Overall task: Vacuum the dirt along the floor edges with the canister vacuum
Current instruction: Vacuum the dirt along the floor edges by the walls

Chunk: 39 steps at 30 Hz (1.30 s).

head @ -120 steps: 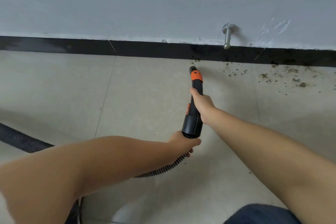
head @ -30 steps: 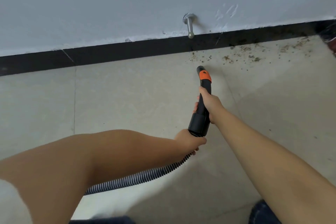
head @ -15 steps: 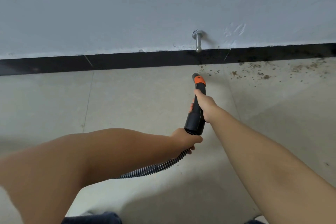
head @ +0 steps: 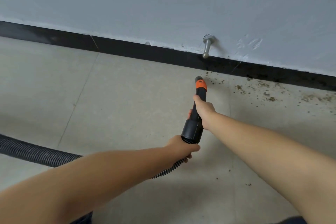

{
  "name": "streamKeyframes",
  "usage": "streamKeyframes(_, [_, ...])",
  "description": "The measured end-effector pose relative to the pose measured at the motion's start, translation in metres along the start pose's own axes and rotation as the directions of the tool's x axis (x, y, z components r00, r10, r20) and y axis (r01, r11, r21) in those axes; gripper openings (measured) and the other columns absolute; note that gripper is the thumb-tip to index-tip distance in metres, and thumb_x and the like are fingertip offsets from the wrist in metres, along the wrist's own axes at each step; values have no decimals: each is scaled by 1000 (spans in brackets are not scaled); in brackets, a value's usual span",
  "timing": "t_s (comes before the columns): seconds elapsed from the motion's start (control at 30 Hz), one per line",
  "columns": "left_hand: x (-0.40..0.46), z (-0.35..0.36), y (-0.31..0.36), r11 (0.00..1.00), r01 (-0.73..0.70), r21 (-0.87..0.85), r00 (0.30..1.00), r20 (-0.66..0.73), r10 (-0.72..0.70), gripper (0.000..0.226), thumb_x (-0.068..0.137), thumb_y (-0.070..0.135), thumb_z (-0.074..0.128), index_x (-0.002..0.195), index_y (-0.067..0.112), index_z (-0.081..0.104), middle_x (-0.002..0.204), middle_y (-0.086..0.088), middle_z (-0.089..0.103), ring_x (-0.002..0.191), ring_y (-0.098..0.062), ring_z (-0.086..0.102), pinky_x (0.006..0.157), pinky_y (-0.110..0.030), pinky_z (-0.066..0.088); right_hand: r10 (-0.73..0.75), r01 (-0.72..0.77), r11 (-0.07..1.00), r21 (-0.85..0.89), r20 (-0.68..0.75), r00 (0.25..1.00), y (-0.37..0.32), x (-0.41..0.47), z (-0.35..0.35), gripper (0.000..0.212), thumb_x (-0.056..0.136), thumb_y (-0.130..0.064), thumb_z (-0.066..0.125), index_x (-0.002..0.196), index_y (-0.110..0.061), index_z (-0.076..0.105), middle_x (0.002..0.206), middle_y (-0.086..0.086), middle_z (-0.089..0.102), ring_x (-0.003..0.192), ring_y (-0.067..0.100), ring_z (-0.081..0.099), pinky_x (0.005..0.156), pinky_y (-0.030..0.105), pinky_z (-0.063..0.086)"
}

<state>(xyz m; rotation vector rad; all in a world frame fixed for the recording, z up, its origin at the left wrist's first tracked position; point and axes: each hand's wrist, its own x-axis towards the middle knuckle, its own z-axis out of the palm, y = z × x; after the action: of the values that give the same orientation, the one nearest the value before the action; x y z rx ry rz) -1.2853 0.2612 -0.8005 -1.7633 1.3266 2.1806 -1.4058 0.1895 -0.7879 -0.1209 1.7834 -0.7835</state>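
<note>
Item: vacuum nozzle (head: 197, 112), black rigid tube with an orange collar near the tip, joined at its wide rear cuff to a ribbed flexible hose (head: 34, 152). Location: tip lowered to the tiled floor (head: 127, 105) just short of the black baseboard (head: 145, 52), directly below and slightly left of the metal door stop (head: 207, 46) on the wall. Dirt (head: 269, 96): loose brown crumbs scattered along the baseboard, starting just right of the door stop and running on rightward; tiles left of the door stop look clean. Holds: right hand (head: 204, 111) wraps the narrow mid-shaft of the nozzle; left hand (head: 183, 148) grips the hose where it meets the cuff. Handling, as judged: the nozzle appears light, stiff and smooth plastic, best steered from the mid-shaft; the hose is soft and springy, likely to drag or tug sideways, so a second hold at the cuff steadies it. Canister body not in view.
</note>
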Motion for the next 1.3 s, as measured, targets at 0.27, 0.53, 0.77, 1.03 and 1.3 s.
streamKeyframes(0.27, [-2, 26, -17, 999, 35, -12, 999, -8, -35, 21, 83, 23, 65, 99, 16, 53, 71, -3, 58, 54, -14, 53, 53, -21, 44, -55, 56, 998, -28, 24, 998, 25, -2, -13, 29, 92, -36, 58, 84, -12, 46, 62, 9, 54, 43, 22, 49, 46, 24, 47])
streamKeyframes(0.53, [2, 47, -11, 993, 2, 119, 997, 72, -11, 17, 81, 26, 67, 91, 18, 54, 68, -2, 60, 53, -14, 54, 58, -22, 46, -4, 7, 992, 123, -28, 1000, 33, -3, -56, 30, 93, -36, 59, 86, -10, 46, 60, 9, 54, 42, 21, 50, 49, 27, 50])
streamKeyframes(0.77, [3, 25, -10, 994, 3, 105, 997, 73, -11, 18, 81, 25, 68, 90, 18, 54, 69, -2, 60, 55, -14, 55, 62, -26, 46, -14, 18, 993, 118, -31, 999, 29, 0, -36, 30, 91, -35, 59, 85, -9, 46, 58, 9, 54, 43, 23, 51, 55, 32, 51])
streamKeyframes(1.03, [7, 18, -5, 997, -2, 73, 999, 52, -1, 26, 82, 25, 69, 100, 14, 55, 70, -2, 60, 56, -14, 55, 63, -26, 47, -8, 10, 996, 93, -24, 1000, 19, 7, -27, 31, 91, -37, 61, 87, -10, 46, 60, 9, 55, 45, 22, 52, 57, 32, 52])
streamKeyframes(1.3, [14, 30, 11, 999, -13, 51, 998, 55, 10, 18, 83, 25, 68, 90, 18, 53, 70, -1, 59, 57, -15, 54, 64, -27, 46, -26, 25, 997, 75, 16, 1000, 6, 20, -40, 32, 88, -37, 64, 97, -10, 49, 52, 6, 55, 43, 20, 53, 58, 32, 53])
